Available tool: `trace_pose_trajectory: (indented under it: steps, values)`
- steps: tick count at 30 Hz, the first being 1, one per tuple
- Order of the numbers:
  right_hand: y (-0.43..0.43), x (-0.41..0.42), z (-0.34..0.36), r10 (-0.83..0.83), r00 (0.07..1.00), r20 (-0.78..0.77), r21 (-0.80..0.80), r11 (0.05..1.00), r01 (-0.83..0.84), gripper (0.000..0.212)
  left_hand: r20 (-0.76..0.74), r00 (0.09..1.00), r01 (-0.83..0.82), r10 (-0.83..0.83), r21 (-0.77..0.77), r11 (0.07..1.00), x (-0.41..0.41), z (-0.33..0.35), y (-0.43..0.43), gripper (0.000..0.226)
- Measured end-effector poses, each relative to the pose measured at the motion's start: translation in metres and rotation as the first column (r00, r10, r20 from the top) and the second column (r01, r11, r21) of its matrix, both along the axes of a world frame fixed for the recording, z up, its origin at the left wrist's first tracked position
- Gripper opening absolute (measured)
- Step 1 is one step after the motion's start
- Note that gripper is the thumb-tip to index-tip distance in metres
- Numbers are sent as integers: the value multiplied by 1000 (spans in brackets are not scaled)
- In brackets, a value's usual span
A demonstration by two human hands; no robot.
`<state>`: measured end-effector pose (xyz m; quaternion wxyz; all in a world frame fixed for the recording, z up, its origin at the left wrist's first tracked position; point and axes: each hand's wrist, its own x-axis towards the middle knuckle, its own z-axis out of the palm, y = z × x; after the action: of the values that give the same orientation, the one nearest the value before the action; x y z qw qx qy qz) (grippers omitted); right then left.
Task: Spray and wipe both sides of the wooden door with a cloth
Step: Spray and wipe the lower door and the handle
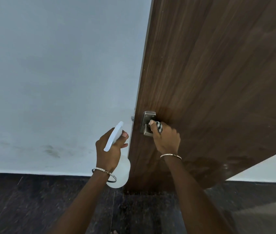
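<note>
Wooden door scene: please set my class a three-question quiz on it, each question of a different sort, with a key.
1. True or false: the left hand grips the spray bottle.
2. The right hand holds the cloth against: A) the metal handle of the wooden door; B) a window pane; C) a tabletop.
3. Fill in: each wrist wears a thin ____.
Key: 1 true; 2 A; 3 bangle.
</note>
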<state>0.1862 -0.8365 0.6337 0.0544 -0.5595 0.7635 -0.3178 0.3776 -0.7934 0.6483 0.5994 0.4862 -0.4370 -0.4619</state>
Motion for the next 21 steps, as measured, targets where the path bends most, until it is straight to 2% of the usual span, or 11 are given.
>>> trace_pose_trajectory:
  steps: [6,11,13,16,17,21]
  values:
    - [-1,-2,11,-23,981,194,103,995,3,50,8,1000,13,-13,9,1000,2,-1,31,14]
    - [-1,-3,14,-21,990,139,168,986,-3,50,16,1000,21,-21,15,1000,7,-3,49,17]
    - [-1,-2,15,-22,999,37,168,986,15,51,12,1000,12,-12,27,1000,9,-4,52,16]
    - [3,5,19,63,942,-329,76,996,-40,52,4,1000,-2,2,18,1000,9,-2,54,12]
    - [3,5,19,88,929,-360,66,995,-69,51,9,1000,-4,4,15,1000,9,-1,54,12]
    - [7,1,20,167,979,-118,170,975,-146,46,36,999,0,1,-7,1000,7,0,59,11]
